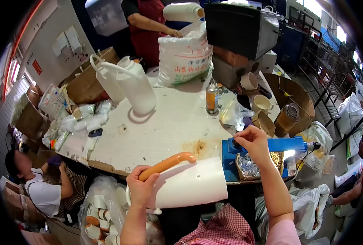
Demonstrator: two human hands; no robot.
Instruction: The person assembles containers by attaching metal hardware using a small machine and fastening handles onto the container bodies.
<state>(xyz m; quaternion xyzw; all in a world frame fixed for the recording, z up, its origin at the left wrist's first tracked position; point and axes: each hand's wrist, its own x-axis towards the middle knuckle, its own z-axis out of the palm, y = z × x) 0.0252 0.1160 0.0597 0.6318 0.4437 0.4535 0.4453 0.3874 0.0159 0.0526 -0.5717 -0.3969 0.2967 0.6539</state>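
My left hand (141, 185) is closed around the back end of an orange-brown curved handle (169, 162). The handle lies along the upper side of a white plastic cylinder (197, 188), which rests on its side at the table's front edge. A small hole shows in the cylinder's wall. My right hand (253, 143) pinches its thumb and fingertips together at the left end of a blue bench device (285, 144); what they hold is too small to make out. Below that hand sits a box of small metal parts (249, 164), silvery and brass-coloured, lit by a lamp.
White handled jugs (138, 94) stand at the table's back left. A spray can (211, 98), a plastic bag (231, 113) and a brown jar (287, 118) are farther right. Behind a white sack (185, 61) a person reaches in; another person (54, 183) sits at left.
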